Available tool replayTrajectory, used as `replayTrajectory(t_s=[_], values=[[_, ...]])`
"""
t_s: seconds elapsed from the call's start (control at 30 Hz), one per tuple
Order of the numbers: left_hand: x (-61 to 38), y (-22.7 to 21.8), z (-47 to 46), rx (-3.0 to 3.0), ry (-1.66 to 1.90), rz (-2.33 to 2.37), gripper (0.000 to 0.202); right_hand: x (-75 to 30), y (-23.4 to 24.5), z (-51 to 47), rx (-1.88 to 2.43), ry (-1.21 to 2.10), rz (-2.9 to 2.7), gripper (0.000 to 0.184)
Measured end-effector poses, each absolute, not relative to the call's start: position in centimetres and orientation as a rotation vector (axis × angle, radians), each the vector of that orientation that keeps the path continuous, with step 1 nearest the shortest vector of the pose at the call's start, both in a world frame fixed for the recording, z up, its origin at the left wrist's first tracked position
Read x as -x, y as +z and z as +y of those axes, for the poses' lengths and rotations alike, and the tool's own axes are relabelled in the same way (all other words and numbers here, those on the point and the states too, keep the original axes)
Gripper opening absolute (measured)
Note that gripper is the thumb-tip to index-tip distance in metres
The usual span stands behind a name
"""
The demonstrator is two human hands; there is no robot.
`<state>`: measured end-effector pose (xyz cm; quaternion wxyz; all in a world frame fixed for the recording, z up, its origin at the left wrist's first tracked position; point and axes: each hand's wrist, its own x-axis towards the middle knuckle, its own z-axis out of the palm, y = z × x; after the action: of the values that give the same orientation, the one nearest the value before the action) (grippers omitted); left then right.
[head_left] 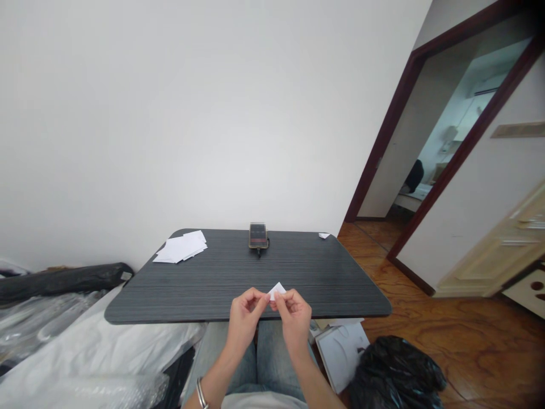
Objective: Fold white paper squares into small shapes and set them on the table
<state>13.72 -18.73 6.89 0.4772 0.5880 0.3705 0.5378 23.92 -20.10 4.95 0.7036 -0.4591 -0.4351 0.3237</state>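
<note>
A small folded piece of white paper [276, 291] is pinched between my left hand [244, 318] and my right hand [296, 322], just above the front edge of a dark grey striped table [264, 278]. Both hands hold it by the fingertips, and part of it is hidden by them. Farther off on the table, at the back left, lies a loose pile of white paper sheets [181, 247]. A phone [258, 236] stands at the back edge with a dark cable, and a small paper scrap [324, 235] sits near the back right corner.
A black plastic bag [395, 374] and a white flat board [341, 353] lie at my right, by my knees. Plastic-wrapped bundles [63, 318] and a black roll [63, 282] fill the left side. A wall stands behind the table, with a doorway [426, 136] at the right.
</note>
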Motion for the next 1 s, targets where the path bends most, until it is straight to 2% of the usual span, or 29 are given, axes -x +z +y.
replayTrajectory(t_s=[0.23,0.33,0.43,0.5,0.83,1.0], values=[[-13.7,6.9,-18.7,-1.428,1.293,0.904,0.019,-23.8,5.2,-20.1,0.942,0.811,-0.863,0.019],[-13.7,7.1,-18.6,-1.379,1.283,0.899,0.019,-23.9,5.3,-19.9,0.897,0.913,-0.838,0.031],[-13.6,7.2,-18.6,-1.317,1.3,0.899,0.019,-24.2,5.2,-19.6,0.895,1.04,-0.921,0.019],[-13.5,7.2,-18.6,-1.296,1.306,0.896,0.019,-24.4,5.2,-19.5,0.9,1.075,-0.971,0.025],[-13.6,6.2,-18.3,-1.301,1.288,0.908,0.022,-24.6,4.8,-19.6,1.006,0.953,-1.056,0.028],[-13.4,6.1,-18.0,-1.332,1.159,0.891,0.024,-24.9,4.9,-19.7,1.057,0.9,-1.149,0.03]])
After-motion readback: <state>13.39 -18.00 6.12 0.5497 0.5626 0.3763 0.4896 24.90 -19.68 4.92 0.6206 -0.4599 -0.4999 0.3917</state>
